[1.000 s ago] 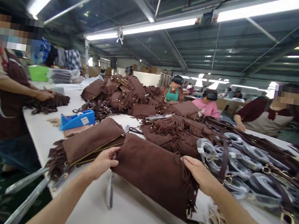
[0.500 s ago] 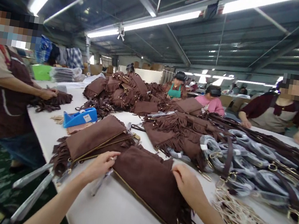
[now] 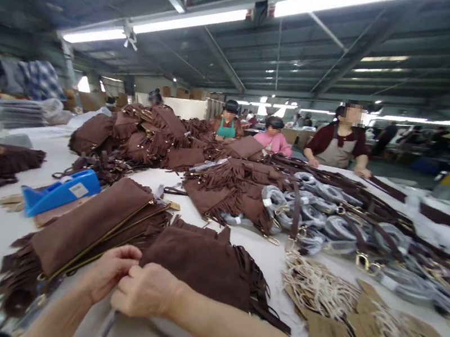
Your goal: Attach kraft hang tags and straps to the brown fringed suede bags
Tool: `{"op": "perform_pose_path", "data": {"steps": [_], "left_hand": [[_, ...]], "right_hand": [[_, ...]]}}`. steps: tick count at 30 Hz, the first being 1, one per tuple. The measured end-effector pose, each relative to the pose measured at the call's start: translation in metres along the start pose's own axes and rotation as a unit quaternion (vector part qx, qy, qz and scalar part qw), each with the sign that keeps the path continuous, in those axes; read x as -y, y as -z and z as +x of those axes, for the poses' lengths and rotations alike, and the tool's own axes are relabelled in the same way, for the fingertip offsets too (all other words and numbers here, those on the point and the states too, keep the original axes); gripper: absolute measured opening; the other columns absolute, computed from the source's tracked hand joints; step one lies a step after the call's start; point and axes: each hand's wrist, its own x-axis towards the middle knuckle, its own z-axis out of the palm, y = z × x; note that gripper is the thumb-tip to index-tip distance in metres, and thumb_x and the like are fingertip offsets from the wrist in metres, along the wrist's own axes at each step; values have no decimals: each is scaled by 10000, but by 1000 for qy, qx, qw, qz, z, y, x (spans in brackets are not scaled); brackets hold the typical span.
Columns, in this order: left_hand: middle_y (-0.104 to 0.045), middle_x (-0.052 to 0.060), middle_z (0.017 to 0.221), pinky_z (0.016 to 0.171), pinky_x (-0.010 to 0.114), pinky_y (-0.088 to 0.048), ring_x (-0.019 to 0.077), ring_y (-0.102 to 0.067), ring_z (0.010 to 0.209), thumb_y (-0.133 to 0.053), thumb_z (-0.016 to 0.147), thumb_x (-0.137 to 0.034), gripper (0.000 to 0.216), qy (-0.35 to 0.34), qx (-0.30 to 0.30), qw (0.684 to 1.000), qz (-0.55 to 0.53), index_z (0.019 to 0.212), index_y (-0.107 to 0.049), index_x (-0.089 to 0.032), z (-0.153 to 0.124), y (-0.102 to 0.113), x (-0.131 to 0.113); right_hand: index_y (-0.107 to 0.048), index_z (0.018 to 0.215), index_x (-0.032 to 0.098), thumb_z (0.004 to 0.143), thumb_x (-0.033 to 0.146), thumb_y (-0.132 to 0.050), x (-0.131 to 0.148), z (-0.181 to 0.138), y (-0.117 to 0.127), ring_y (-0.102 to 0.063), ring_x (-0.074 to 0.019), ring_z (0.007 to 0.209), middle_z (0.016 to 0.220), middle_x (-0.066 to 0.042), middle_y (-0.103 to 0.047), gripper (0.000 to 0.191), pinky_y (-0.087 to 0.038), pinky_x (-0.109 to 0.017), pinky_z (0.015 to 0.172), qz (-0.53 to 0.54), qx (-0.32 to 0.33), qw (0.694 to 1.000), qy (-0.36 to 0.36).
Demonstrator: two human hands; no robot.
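A dark brown fringed pouch (image 3: pixel 197 261) lies flat on the white table in front of me. At its left corner, my left hand (image 3: pixel 110 273) and my right hand (image 3: pixel 149 292) meet with fingers pinched together. Whatever they grip there is hidden behind the fingers. A thin strip with a metal end (image 3: pixel 107 329) hangs below them. Left of my hands rests a second brown pouch (image 3: pixel 92 221) with gold zips and fringe. My right forearm crosses over the front edge of the nearer pouch.
A blue tape dispenser (image 3: pixel 61 194) stands at the left. Behind are a heap of brown fringed pouches (image 3: pixel 149 134) and wrapped straps with metal rings (image 3: pixel 330 208). Brown paper tags with white strings (image 3: pixel 334 311) lie at the right. Several co-workers, including one in an apron (image 3: pixel 342 144), are around the table.
My right hand has left the pouch's right side and come across to my left hand at the left corner. The view has turned to the right.
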Motion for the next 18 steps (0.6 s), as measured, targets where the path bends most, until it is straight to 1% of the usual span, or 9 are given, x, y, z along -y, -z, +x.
{"op": "perform_pose_path", "data": {"steps": [1,3,6,9,12,13,15,16,18], "left_hand": [[-557,-61,508,473,192,-364,84,-478,459,-807,386,-150,329,-2,-3,1000,0,639,-597,-156,2,-1,0],[-557,-62,509,480,190,-371,81,-475,469,-801,379,-144,303,-9,0,1000,12,607,-602,-154,5,-4,1],[-579,-45,527,497,198,-387,93,-488,499,-800,384,-181,274,-26,-9,999,35,594,-626,-149,9,-1,1],[-619,-20,581,545,221,-420,122,-527,559,-797,355,-226,301,-48,-74,995,49,600,-638,-153,10,14,-1],[-633,-5,628,603,257,-451,162,-559,624,-775,362,-292,315,-73,-118,985,102,620,-644,-168,4,33,-4],[-634,-1,638,615,270,-456,177,-566,641,-761,393,-331,309,-84,-116,980,142,635,-649,-177,2,37,-4],[-645,14,663,638,305,-466,215,-583,672,-719,467,-411,298,-124,-103,954,252,673,-662,-203,0,41,-3],[-659,30,695,658,327,-471,241,-593,704,-696,500,-444,301,-163,-101,930,315,697,-672,-217,2,41,-1],[-687,70,818,750,383,-473,298,-602,818,-674,545,-478,314,-278,-107,856,423,751,-691,-241,10,35,6]], "right_hand": [[-595,738,184,914,146,-480,-3,-3,-2,-616,-200,751,773,-26,-667,214,-438,-287,557,7,2,1000,0],[-594,757,196,927,153,-473,-4,-16,-1,-612,-176,737,785,-7,-673,213,-404,-267,533,18,11,999,-32],[-609,843,229,957,229,-480,-2,-51,10,-614,-129,747,858,37,-685,172,-359,-235,500,66,41,992,-103],[-628,904,240,962,309,-478,-9,-111,33,-612,-122,774,856,34,-697,175,-381,-224,561,103,69,981,-149],[-647,873,226,935,191,-480,-26,-178,64,-607,-135,788,895,8,-717,181,-408,-233,686,125,111,967,-191],[-655,880,218,904,148,-496,-30,-197,74,-611,-141,830,1003,-11,-717,176,-413,-239,725,131,124,960,-214],[-670,914,224,856,50,-470,-31,-222,94,-613,-155,902,1244,-20,-650,272,-417,-259,776,119,150,944,-270],[-669,972,233,841,29,-461,-26,-228,104,-610,-164,947,1355,-22,-579,319,-421,-268,799,115,159,936,-292],[-631,1110,251,828,33,-471,-8,-230,119,-602,-180,1024,1473,-36,-455,391,-429,-275,833,127,169,924,-319]]}}
